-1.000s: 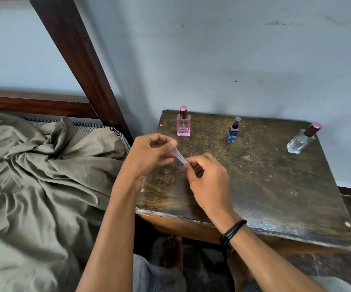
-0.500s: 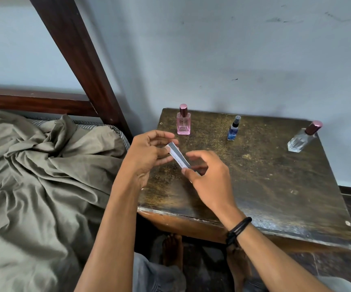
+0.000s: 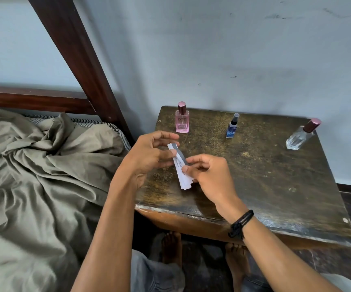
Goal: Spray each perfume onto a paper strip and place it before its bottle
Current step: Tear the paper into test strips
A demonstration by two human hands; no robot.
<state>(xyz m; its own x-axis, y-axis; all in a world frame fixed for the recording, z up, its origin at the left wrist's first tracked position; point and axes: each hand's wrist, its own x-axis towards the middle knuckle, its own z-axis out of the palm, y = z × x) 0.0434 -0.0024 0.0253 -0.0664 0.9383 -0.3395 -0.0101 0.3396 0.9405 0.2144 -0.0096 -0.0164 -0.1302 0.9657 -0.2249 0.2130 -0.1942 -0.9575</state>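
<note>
olive-grey bedsheet [image 3: 33, 175] lies crumpled on the bed at the far left, beside the dark wooden bedpost [image 3: 82, 66]. next comes the left hand [image 3: 149, 154], which pinches the upper end of a small stack of paper strips [image 3: 180, 165] between thumb and fingers; the other fingers are loosely curled. the stack is held just above the worn wooden worktop [image 3: 275, 186], near its left front part, and it is not lying flat. the right hand [image 3: 210, 175] grasps the lower part of the same stack with thumb and forefinger, and the strip ends fan out a little below it.

at the back of the worktop stand three bottles in a row: the pink perfume bottle [image 3: 182, 121] on the left, the small blue spray bottle [image 3: 232, 128] in the middle, and the clear bottle [image 3: 300, 135] with a dark pink cap on the right. the caps on the pink and clear ones look closed. no strip lies before any bottle.

to my judgement the step in hand is to separate one strip from the stack, so the task is at its very beginning. the next move calls for sliding one sheet free with the right hand while the left hand keeps the rest, then putting the rest down to free a hand for a bottle, probably the pink one nearest. thin strips may stick together, so two could come away at once.
</note>
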